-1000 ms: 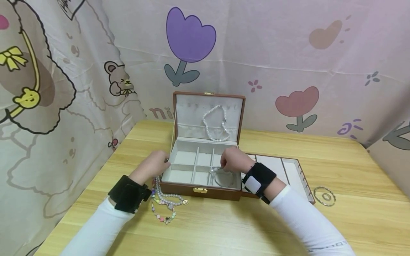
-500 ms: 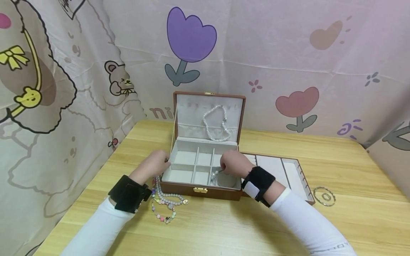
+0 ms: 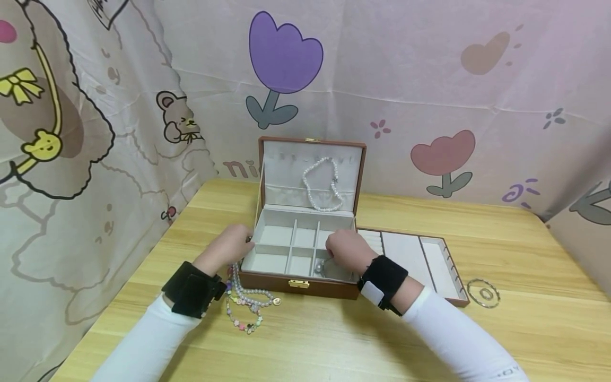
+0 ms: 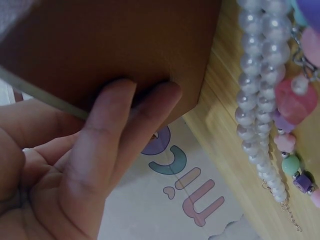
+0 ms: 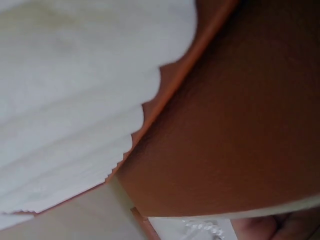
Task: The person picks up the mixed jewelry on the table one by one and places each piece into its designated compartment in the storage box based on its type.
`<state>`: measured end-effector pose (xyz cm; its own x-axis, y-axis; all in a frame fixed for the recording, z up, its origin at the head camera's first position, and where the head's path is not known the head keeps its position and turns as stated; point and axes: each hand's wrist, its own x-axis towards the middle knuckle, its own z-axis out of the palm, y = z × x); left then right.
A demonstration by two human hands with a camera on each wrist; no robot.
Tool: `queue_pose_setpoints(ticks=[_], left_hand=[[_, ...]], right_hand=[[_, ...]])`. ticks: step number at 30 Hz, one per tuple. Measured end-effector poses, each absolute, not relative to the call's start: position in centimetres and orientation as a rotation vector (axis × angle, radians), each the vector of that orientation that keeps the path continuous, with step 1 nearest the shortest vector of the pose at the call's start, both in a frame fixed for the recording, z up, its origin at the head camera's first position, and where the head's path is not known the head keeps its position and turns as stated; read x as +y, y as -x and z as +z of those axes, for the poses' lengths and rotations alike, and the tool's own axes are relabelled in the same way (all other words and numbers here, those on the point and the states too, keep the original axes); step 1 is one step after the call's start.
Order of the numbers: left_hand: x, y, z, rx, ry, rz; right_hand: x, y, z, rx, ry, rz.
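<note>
Steadying the brown jewellery box (image 3: pixel 267 281) is the left hand's (image 3: pixel 226 249) part in this, and its grip suits the work: it pinches the left wall, with fingertips flat against the leather-look outside and the rest of the hand over the rim. Firm but light pressure should be enough, since a hard pull could drag the box over the pearl strand (image 4: pixel 251 82) and the pastel beaded bracelet (image 3: pixel 241 326) lying just beside its near left corner.

The right hand (image 3: pixel 350 249) is curled and bent down into the near right compartment, over a pale loop with a pearl-like bead (image 3: pixel 320 266). The fingertips are hidden, so I cannot tell whether they pinch that loop or only touch it. Handling it low and level, clear of the dividers, would likely stop its bead catching. The wrist is best held high over the right wall, because the tray (image 3: pixel 401 252) sits right alongside. Jolting the box could also swing the white necklace (image 3: pixel 307 187) hanging inside the raised lid
</note>
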<state>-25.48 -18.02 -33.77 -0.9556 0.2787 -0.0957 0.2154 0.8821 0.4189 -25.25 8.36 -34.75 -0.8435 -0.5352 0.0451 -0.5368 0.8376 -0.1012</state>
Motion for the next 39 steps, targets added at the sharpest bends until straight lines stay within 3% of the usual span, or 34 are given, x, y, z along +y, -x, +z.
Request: queue_pose_setpoints(ticks=[19,39], left_hand=[[-18.1,25.7,-33.9,2.893,-0.380,0.605],[-18.0,25.5,-33.9,2.894,-0.359,0.624]], right_hand=[[8.4,25.4,-36.3,-2.828,-1.060,-0.082],[8.1,25.0,-36.0,-2.863,-1.060,-0.116]])
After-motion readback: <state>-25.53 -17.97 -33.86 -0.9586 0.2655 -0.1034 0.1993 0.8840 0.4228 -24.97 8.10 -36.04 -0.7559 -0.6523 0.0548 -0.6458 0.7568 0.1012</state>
